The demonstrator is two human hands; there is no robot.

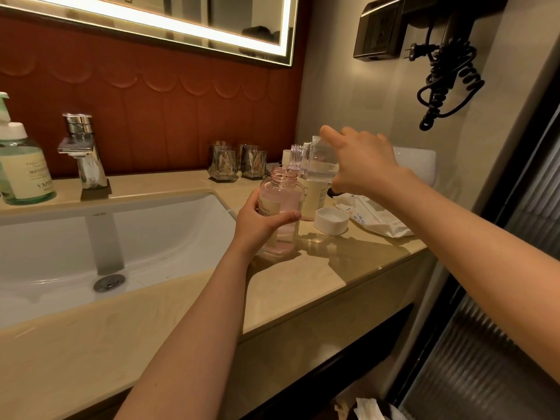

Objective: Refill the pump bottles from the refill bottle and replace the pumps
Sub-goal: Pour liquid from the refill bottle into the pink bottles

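Observation:
A clear pink pump bottle [281, 204] with its pump off stands on the beige counter [303, 286], right of the sink. My left hand [257, 222] is wrapped around its lower half. My right hand [360, 165] holds a clear refill bottle [309, 156] tipped to the left, its open neck just above the pink bottle's mouth. Behind them stands a second bottle [315, 198] with a cream label, partly hidden. A white cap [331, 221] lies upside down on the counter beside it.
White sink [91, 237] and chrome tap [83, 150] sit to the left, with a green pump bottle [25, 171] at far left. Two glasses [236, 162] stand at the back wall. A wet-wipe pack [372, 213] lies right; a coiled hairdryer cord [448, 77] hangs above.

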